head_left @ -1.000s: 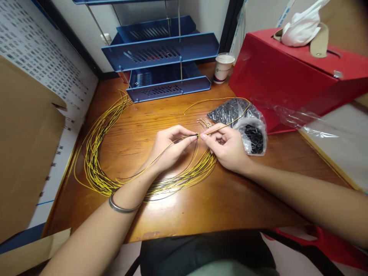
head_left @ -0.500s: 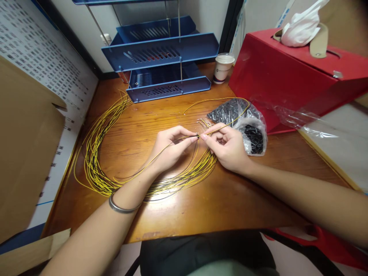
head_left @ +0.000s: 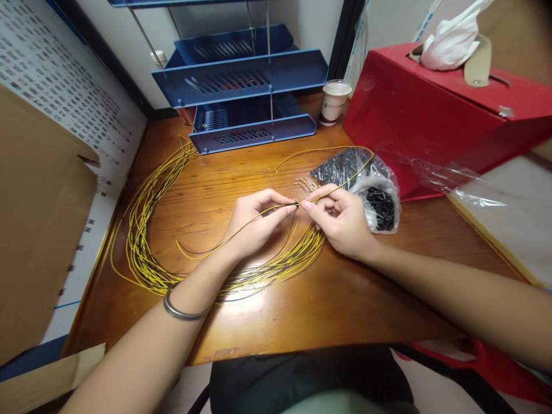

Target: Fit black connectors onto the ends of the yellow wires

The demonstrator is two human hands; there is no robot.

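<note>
Just right of the table's middle, my two hands meet fingertip to fingertip. My left hand (head_left: 257, 221) pinches a thin yellow-and-black wire (head_left: 235, 233) whose tail curves away over my left wrist. At those fingertips sits a tiny dark piece, too small to name. My right hand (head_left: 340, 221) pinches a yellow wire (head_left: 362, 168) that arcs back over a plastic bag to a free end on the table. Beneath my hands lies a large loose coil of yellow and black wires (head_left: 142, 230). Several wire ends with small metal tips (head_left: 305, 185) show just behind my right fingers.
A clear plastic bag of small black parts (head_left: 382, 210) lies beyond my right hand. Blue stacked trays (head_left: 259, 138) stand at the back beside a paper cup (head_left: 334, 103). On the right is a red box (head_left: 401, 115); on the left, a cardboard sheet (head_left: 43, 218).
The left tail of the wire has shifted up and slightly right, away from my forearm. Both hands have stayed nearly still.
</note>
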